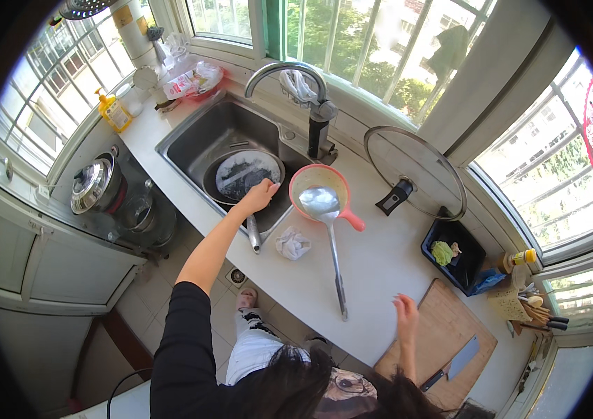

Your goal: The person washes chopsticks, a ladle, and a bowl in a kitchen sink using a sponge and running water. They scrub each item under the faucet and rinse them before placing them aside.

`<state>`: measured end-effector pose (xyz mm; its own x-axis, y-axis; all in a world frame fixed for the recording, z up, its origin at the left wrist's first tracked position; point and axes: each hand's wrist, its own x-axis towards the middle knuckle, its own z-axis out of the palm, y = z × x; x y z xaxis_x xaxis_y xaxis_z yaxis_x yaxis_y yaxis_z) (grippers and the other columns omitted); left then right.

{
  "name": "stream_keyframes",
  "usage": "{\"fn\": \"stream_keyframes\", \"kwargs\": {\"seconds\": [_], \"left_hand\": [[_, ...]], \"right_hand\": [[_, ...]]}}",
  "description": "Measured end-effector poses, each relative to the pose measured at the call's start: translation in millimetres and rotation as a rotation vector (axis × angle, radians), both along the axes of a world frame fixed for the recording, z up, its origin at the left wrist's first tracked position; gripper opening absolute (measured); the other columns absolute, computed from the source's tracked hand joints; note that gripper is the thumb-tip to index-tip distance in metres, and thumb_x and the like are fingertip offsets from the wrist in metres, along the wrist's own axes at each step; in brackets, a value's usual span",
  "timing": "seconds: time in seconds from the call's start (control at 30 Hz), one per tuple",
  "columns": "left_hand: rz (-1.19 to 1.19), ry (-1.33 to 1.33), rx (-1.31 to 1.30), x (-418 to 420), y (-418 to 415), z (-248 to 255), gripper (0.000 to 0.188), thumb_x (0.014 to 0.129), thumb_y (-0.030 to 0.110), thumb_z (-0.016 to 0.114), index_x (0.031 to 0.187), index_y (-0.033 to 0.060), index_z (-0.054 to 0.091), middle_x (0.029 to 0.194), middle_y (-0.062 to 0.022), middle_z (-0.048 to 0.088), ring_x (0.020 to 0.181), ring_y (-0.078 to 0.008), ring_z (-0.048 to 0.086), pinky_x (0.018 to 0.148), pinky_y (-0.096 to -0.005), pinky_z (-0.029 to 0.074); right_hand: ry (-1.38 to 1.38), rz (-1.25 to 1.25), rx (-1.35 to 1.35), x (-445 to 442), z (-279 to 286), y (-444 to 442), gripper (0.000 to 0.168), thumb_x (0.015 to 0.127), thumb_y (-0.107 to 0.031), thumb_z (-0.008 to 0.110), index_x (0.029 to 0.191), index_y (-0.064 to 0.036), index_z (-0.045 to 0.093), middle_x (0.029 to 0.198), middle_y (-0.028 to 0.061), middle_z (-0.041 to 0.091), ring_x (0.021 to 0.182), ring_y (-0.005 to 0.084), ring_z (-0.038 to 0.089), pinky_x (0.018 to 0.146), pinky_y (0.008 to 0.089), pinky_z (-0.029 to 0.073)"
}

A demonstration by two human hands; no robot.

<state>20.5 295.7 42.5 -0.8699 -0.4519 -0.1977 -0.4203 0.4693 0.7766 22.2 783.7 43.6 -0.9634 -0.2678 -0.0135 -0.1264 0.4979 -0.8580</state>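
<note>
A dark frying pan (210, 184) with foamy water in it lies in the steel sink (191, 141). Its handle reaches over the sink's near edge. My left hand (261, 197) is over the pan's near rim with curled fingers; whether something is in them is hidden. To the right of the sink is a red-rimmed bowl or ladle with a handle (351, 217), and a large metal ladle (322, 203) rests across it. My right hand (405, 312), holding nothing, is above the counter beside the wooden cutting board (432, 335).
A crumpled white cloth or tissue (293, 243) lies near the sink. A glass lid (416, 167) leans by the window. The board carries a cleaver (461, 359). Behind it are a black tray (453, 256) with greens and a utensil holder (508, 301). The faucet (320, 120) arches over the sink.
</note>
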Motion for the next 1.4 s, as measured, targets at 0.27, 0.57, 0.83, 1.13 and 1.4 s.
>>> {"fn": "stream_keyframes", "kwargs": {"seconds": [0.27, 0.57, 0.83, 1.13, 1.4], "left_hand": [[-0.397, 0.104, -0.192, -3.8, -63.1, -20.4, 0.037, 0.083, 0.036, 0.043, 0.089, 0.0005, 0.05, 0.084, -0.0209, 0.057, 0.082, -0.037, 0.053, 0.071, -0.042, 0.041], [-0.426, 0.197, -0.163, -93.7, -59.0, -4.3, 0.039, 0.084, 0.037, 0.039, 0.076, 0.0011, 0.052, 0.073, -0.0178, 0.058, 0.074, -0.0358, 0.055, 0.062, -0.0449, 0.042], [-0.473, 0.219, -0.065, -185.5, -16.1, -52.7, 0.041, 0.084, 0.036, 0.04, 0.071, 0.0009, 0.056, 0.073, -0.0188, 0.058, 0.074, -0.036, 0.055, 0.067, -0.0436, 0.042], [-0.212, 0.178, 0.295, -208.5, 14.2, -59.3, 0.046, 0.083, 0.035, 0.04, 0.056, 0.0016, 0.057, 0.063, -0.0148, 0.059, 0.064, -0.03, 0.057, 0.063, -0.0379, 0.042], [-0.305, 0.182, 0.417, -213.5, 1.4, -49.9, 0.042, 0.084, 0.033, 0.04, 0.061, -0.0009, 0.053, 0.046, -0.0054, 0.048, 0.043, -0.0158, 0.047, 0.046, -0.0292, 0.037]], "right_hand": [[0.383, -0.073, 0.272, 64.0, -43.6, -166.7, 0.037, 0.073, -0.009, 0.058, 0.106, 0.0, 0.044, 0.084, 0.0125, 0.049, 0.074, 0.0265, 0.051, 0.066, 0.0337, 0.043], [0.387, -0.265, 0.272, 85.1, -32.7, -191.7, 0.015, 0.082, -0.007, 0.045, 0.093, 0.002, 0.048, 0.078, 0.0151, 0.049, 0.069, 0.0298, 0.049, 0.06, 0.0358, 0.04], [0.026, -0.439, 0.106, 80.0, 44.8, -196.8, 0.022, 0.087, -0.014, 0.038, 0.081, 0.0, 0.053, 0.051, -0.0036, 0.032, 0.047, 0.0044, 0.028, 0.041, 0.0211, 0.024], [-0.176, -0.385, 0.081, 61.6, 70.2, -186.6, 0.022, 0.088, -0.014, 0.038, 0.076, -0.003, 0.053, 0.049, -0.0052, 0.034, 0.042, 0.0027, 0.028, 0.038, 0.0197, 0.023], [-0.244, -0.478, -0.013, 72.4, 86.9, -214.8, 0.021, 0.087, -0.013, 0.039, 0.076, -0.002, 0.053, 0.049, -0.0045, 0.036, 0.044, 0.0029, 0.03, 0.04, 0.0196, 0.024]]}}
